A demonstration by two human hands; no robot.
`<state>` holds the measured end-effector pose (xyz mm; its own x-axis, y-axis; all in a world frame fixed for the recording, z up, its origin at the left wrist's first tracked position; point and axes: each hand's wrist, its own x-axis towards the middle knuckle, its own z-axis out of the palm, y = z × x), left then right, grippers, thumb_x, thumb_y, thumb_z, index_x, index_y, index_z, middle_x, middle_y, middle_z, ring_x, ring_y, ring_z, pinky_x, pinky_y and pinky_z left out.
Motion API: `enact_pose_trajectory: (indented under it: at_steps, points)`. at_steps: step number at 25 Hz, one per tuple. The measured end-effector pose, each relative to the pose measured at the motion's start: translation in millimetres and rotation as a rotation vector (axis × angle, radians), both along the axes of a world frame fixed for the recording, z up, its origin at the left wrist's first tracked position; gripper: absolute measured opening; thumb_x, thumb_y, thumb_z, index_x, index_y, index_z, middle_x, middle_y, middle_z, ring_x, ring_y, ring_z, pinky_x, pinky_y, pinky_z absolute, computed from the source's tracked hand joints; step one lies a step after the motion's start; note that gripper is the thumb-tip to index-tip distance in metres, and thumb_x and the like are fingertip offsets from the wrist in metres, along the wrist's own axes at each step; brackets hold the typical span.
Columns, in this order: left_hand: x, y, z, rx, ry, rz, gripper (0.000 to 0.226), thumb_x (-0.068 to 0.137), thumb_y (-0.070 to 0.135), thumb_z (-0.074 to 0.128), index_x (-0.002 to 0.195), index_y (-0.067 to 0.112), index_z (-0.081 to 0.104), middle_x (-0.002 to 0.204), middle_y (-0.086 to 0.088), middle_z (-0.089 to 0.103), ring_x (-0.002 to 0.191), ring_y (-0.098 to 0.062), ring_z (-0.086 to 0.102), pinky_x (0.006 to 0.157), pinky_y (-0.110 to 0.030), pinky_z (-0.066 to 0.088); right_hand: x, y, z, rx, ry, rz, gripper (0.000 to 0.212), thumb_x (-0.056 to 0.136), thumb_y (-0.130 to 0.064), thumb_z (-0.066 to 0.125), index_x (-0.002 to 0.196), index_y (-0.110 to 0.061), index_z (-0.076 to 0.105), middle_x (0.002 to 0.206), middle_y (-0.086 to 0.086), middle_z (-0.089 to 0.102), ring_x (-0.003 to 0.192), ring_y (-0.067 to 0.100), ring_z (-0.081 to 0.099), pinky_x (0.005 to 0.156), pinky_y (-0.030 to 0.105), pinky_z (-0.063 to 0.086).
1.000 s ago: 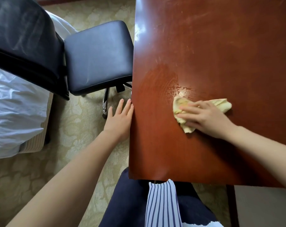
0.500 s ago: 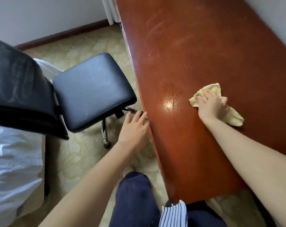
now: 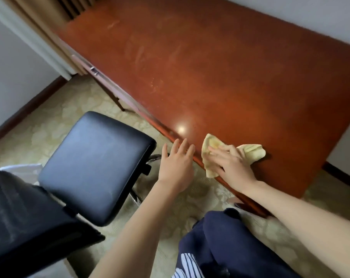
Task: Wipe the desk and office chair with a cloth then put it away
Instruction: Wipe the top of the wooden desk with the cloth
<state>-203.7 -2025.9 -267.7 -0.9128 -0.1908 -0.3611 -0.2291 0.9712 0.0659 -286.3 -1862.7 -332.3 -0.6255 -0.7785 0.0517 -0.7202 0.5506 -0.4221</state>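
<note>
Open desktop beyond the hands; chair crowds the near edge.

The desk [image 3: 210, 67] top lies bare from the cloth [image 3: 209, 146] to the wall. The office chair [image 3: 96, 167] seat stands near the left hand [image 3: 176, 167], leaving a narrow strip of carpet [image 3: 49, 125] along the desk's front edge.

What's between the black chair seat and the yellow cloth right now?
In the head view, the left hand lies between the chair seat and the cloth, fingers straight at the desk edge, over patterned carpet.
</note>
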Motion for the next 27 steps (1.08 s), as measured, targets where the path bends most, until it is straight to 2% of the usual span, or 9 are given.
enact_pose_trajectory:
  at_steps: [2, 5, 8, 11, 15, 20, 25, 27]
  points:
    - [-17.9, -2.2, -4.7, 0.031, -0.031, -0.048, 0.068, 0.09, 0.02, 0.043, 0.151, 0.016, 0.011, 0.16, -0.005, 0.004, 0.147, -0.025, -0.001, 0.115, -0.05, 0.004, -0.2, 22.6, 0.6, -0.013, 0.026, 0.145, 0.035, 0.072, -0.02, 0.081, 0.105, -0.028, 0.074, 0.122, -0.008, 0.065, 0.106, 0.029, 0.059, 0.086, 0.045, 0.043]
    - [-48.6, -6.1, -8.4, 0.051, -0.032, -0.133, 0.069, 0.093, 0.023, 0.04, 0.152, 0.016, 0.005, 0.16, -0.005, 0.001, 0.147, -0.025, -0.003, 0.116, -0.048, 0.003, -10.8, 45.9, 0.8, -0.021, -0.014, 0.258, 0.033, 0.074, -0.025, 0.079, 0.106, -0.032, 0.073, 0.122, -0.012, 0.064, 0.108, 0.021, 0.058, 0.089, 0.043, 0.047]
    - [-89.9, -16.2, -10.2, 0.021, -0.014, -0.256, 0.068, 0.094, 0.022, 0.038, 0.151, 0.016, 0.003, 0.16, -0.005, 0.0, 0.147, -0.025, -0.005, 0.116, -0.048, 0.004, -35.9, 52.5, 1.9, -0.036, -0.014, 0.216, 0.032, 0.074, -0.027, 0.079, 0.105, -0.035, 0.073, 0.123, -0.015, 0.063, 0.105, 0.01, 0.05, 0.086, 0.036, 0.049]
    - [-131.4, -33.6, -9.6, -0.001, -0.005, -0.294, 0.065, 0.094, 0.02, 0.037, 0.151, 0.018, 0.006, 0.16, -0.005, 0.0, 0.147, -0.025, -0.004, 0.116, -0.048, 0.004, -75.3, 48.3, 3.5, -0.051, 0.029, 0.161, 0.036, 0.072, -0.022, 0.082, 0.106, -0.031, 0.073, 0.12, -0.011, 0.065, 0.096, 0.018, 0.061, 0.08, 0.038, 0.051]
    - [-187.4, -46.8, -5.6, -0.001, -0.027, -0.322, 0.062, 0.095, 0.021, 0.036, 0.15, 0.017, 0.008, 0.16, -0.006, 0.001, 0.147, -0.026, -0.003, 0.116, -0.048, 0.003, -153.3, 42.6, 8.3, -0.033, 0.039, -0.072, 0.042, 0.069, -0.011, 0.082, 0.108, -0.021, 0.073, 0.116, -0.002, 0.068, 0.095, 0.029, 0.063, 0.08, 0.045, 0.049]
    - [-233.5, -46.1, -7.7, 0.018, -0.038, -0.373, 0.063, 0.094, 0.019, 0.037, 0.15, 0.017, 0.008, 0.16, -0.004, 0.001, 0.147, -0.025, -0.004, 0.117, -0.048, 0.004, -241.6, 44.2, 5.5, 0.02, 0.027, -0.357, 0.034, 0.086, -0.018, 0.068, 0.119, -0.025, 0.066, 0.13, -0.002, 0.06, 0.107, 0.027, 0.052, 0.091, 0.044, 0.037]
    - [-267.0, -52.9, -14.5, 0.013, -0.087, -0.466, 0.067, 0.094, 0.024, 0.041, 0.151, 0.016, 0.006, 0.16, -0.002, -0.002, 0.146, -0.024, -0.004, 0.117, -0.048, 0.004, -306.8, 35.6, -6.1, 0.059, 0.024, -1.049, 0.03, 0.092, -0.029, 0.059, 0.122, -0.03, 0.063, 0.136, -0.006, 0.055, 0.115, 0.026, 0.042, 0.092, 0.039, 0.033]
    - [-282.5, -57.6, -15.4, 0.013, -0.104, -0.493, 0.067, 0.094, 0.024, 0.042, 0.151, 0.016, 0.006, 0.16, -0.002, -0.003, 0.146, -0.024, -0.005, 0.117, -0.048, 0.005, -311.9, 18.0, -6.7, 0.03, -0.007, -1.244, 0.028, 0.091, -0.027, 0.06, 0.118, -0.032, 0.065, 0.134, -0.009, 0.055, 0.114, 0.026, 0.042, 0.092, 0.039, 0.031]
